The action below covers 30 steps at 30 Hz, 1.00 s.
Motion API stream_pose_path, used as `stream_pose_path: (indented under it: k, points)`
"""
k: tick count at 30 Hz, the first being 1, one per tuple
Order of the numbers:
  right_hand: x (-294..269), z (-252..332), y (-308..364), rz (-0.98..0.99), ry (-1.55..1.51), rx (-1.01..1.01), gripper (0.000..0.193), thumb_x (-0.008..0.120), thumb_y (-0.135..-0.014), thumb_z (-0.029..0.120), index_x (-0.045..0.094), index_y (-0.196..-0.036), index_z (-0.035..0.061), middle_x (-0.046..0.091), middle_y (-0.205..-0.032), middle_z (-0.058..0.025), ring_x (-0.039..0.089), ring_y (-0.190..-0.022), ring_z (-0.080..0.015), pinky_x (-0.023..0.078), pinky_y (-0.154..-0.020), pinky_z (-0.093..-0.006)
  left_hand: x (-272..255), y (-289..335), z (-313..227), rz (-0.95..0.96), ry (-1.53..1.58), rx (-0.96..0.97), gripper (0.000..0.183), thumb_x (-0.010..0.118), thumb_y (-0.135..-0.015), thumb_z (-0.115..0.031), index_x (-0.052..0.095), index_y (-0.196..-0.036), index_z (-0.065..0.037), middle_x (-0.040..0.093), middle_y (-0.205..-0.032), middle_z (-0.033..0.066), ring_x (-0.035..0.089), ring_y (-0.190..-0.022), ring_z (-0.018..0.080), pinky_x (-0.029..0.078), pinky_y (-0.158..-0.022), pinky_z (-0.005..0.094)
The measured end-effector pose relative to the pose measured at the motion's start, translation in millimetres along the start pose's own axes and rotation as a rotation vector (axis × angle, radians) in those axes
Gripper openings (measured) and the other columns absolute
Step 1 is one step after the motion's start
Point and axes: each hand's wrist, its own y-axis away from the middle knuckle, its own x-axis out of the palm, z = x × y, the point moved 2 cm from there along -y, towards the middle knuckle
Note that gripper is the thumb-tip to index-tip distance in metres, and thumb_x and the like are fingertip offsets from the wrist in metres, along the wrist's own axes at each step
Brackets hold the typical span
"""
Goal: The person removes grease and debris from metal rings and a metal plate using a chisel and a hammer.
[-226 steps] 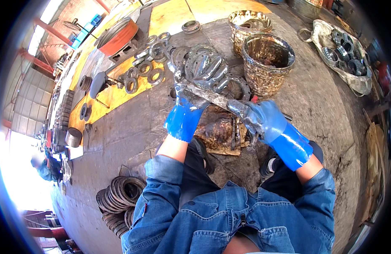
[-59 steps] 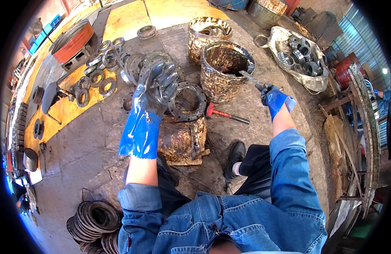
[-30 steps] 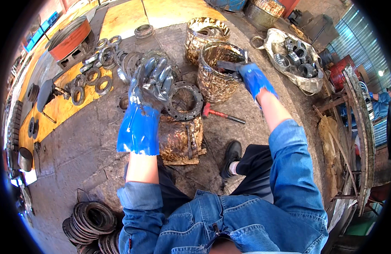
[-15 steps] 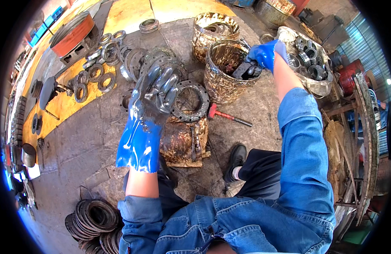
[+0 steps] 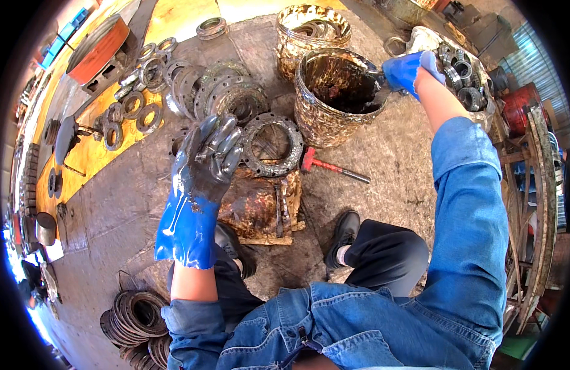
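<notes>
My left hand [image 5: 205, 154], in a blue rubber glove with grey-black grease over its fingers and palm, is open and holds nothing. Its stretched fingers are above the floor, beside a flat steel flange ring [image 5: 272, 144] with bolt holes. My right hand [image 5: 403, 73], in a matching glove, reaches to the right rim of a grease-smeared bucket [image 5: 325, 123]. The dark fingers are mostly hidden against that rim, so their grip is unclear. Dark, wet residue coats the bucket's inner wall. Below the flange ring stands a brown, greasy block [image 5: 254, 206].
A red-handled hammer [image 5: 334, 166] lies right of the flange ring. Behind the near bucket stands a second bucket [image 5: 285, 49] with rings inside. Flanges [image 5: 235, 98] overlap at the back left; rings [image 5: 140, 317] are stacked front left. A white sack [image 5: 424, 40] of metal rings is far right.
My right hand has drawn back from inside the bucket to its right rim. My left hand has shifted slightly left and down, still spread. The view has shifted a little.
</notes>
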Motion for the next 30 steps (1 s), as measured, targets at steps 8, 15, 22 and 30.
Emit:
stream_pose_path:
  k: [8, 15, 22, 30]
  points:
    - [86.7, -39.6, -106.5, 0.051, -0.005, -0.007, 0.019, 0.061, -0.069, 0.000, 0.069, -0.085, 0.0052, 0.069, -0.086, -0.0170, 0.066, -0.075, -0.0354, 0.052, -0.062, -0.0434, -4.6, -6.5, 1.0, -0.132, -0.021, 0.006, 0.045, 0.051, -0.095, -0.036, 0.053, -0.129, -0.008, 0.054, -0.132, 0.0146, 0.055, -0.117, 0.0308, 0.052, -0.087, 0.0425]
    - [108.8, -63.5, -116.2, -0.079, -0.159, -0.050, 0.023, 0.050, -0.087, 0.018, 0.066, -0.098, 0.0071, 0.069, -0.091, -0.0149, 0.067, -0.079, -0.0323, 0.053, -0.068, -0.0401, -10.3, -13.6, 4.3, -0.040, -0.022, -0.011, 0.045, 0.050, -0.095, -0.036, 0.052, -0.130, -0.007, 0.053, -0.133, 0.0160, 0.055, -0.117, 0.0310, 0.052, -0.090, 0.0426]
    - [171.1, -52.2, -82.8, 0.201, -1.388, 0.457, 0.018, 0.056, -0.088, 0.023, 0.068, -0.089, 0.0091, 0.064, -0.070, -0.0067, 0.061, -0.061, -0.0175, 0.049, -0.052, -0.0333, 3.1, -15.5, 13.1, -0.088, -0.056, -0.026, 0.045, 0.050, -0.095, -0.036, 0.053, -0.130, -0.008, 0.052, -0.134, 0.0151, 0.055, -0.118, 0.0299, 0.051, -0.091, 0.0421]
    - [214.4, -38.9, -9.6, -0.278, -2.385, 0.598, 0.024, 0.046, -0.091, 0.018, 0.063, -0.083, 0.0052, 0.056, -0.061, -0.0022, 0.051, -0.049, -0.0098, 0.039, -0.044, -0.0199, 10.7, -10.9, 22.0, -0.109, -0.109, -0.022, 0.045, 0.050, -0.095, -0.037, 0.053, -0.130, -0.008, 0.052, -0.134, 0.0138, 0.053, -0.120, 0.0281, 0.050, -0.091, 0.0402]
